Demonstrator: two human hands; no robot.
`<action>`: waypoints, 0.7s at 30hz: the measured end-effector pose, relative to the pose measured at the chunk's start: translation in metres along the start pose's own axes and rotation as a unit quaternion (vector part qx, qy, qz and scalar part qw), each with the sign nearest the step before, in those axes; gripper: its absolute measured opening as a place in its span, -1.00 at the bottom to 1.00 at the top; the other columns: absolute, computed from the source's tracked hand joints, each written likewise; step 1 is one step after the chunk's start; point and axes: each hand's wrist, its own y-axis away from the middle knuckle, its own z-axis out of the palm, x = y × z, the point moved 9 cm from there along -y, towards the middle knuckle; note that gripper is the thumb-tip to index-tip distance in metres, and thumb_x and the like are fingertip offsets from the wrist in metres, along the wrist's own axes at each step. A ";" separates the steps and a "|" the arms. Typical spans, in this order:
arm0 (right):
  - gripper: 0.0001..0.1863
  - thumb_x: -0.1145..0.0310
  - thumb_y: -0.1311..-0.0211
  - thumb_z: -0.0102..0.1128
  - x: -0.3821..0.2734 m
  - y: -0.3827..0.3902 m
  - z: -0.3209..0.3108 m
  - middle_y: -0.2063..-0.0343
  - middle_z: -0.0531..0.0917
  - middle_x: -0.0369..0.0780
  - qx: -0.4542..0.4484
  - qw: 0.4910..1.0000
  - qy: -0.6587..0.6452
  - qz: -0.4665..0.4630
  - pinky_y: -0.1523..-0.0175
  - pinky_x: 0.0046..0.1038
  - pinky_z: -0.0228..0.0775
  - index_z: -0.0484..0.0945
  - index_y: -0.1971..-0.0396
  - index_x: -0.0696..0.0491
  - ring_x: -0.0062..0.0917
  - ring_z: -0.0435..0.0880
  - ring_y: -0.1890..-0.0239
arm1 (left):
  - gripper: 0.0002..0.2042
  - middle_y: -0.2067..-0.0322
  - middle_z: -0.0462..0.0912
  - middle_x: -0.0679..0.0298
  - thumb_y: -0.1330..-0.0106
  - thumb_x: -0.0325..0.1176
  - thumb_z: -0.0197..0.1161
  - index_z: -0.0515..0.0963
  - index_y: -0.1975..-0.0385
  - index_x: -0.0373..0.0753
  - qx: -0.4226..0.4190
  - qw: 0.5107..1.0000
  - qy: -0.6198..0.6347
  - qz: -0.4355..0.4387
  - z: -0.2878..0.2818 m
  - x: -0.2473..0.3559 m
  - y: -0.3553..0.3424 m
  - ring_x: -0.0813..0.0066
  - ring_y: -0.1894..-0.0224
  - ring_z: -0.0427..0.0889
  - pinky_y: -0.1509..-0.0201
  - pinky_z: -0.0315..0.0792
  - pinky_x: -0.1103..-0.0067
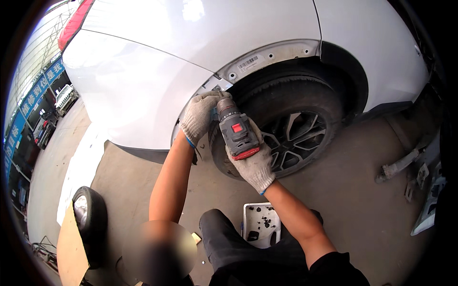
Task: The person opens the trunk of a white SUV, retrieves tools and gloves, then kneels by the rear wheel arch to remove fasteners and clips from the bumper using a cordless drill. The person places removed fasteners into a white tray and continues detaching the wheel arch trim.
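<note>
A dark grey cordless drill [241,133] with a red button and red rear edge is in my right hand [257,164], which wears a pale knit glove and is closed round it from below. Its chuck points up at the wheel arch edge of a white car. My left hand [199,114], gloved the same way, is at the end of the bumper [129,90] beside the chuck. Its fingers are bent together at the drill's tip; what they pinch is hidden. Bare metal with screw holes shows along the wheel arch [260,61].
The black tyre [300,90] and spoked rim fill the arch just right of the drill. Between my knees sits a white tray [246,214] with small black clips. A loose wheel [98,209] and a board [71,238] stand at lower left. Car parts [400,167] lie at right.
</note>
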 end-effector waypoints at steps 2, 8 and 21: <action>-0.07 0.11 0.01 0.46 -0.009 -0.001 0.001 -0.18 0.44 0.00 -0.005 1.000 0.012 0.004 -0.14 -0.24 0.47 0.16 -0.33 0.04 -0.11 0.55 -0.11 | -0.76 0.17 0.67 0.23 -0.36 -0.45 0.02 0.63 0.20 -0.39 0.005 0.999 0.033 -0.026 -0.004 -0.002 0.002 0.52 0.16 0.61 0.01 0.51 0.56; -0.17 0.09 -0.03 0.44 -0.025 0.001 0.002 -0.01 0.58 -0.04 0.000 0.997 -0.009 0.081 -0.02 -0.23 0.53 0.23 -0.28 0.00 -0.11 0.65 0.05 | -0.76 0.22 0.70 0.20 -0.36 -0.39 0.07 0.64 0.17 -0.37 -0.016 0.994 -0.052 0.096 -0.002 0.018 0.006 0.50 0.20 0.64 0.04 0.52 0.58; -0.18 0.09 -0.02 0.44 -0.023 0.003 0.017 0.04 0.59 -0.03 0.024 0.998 -0.011 0.058 0.00 -0.25 0.54 0.23 -0.24 0.03 -0.12 0.65 0.08 | -0.79 0.24 0.71 0.15 -0.26 -0.34 0.23 0.65 0.17 -0.27 0.014 0.971 -0.206 0.121 -0.012 0.008 0.003 0.36 0.16 0.68 -0.01 0.51 0.47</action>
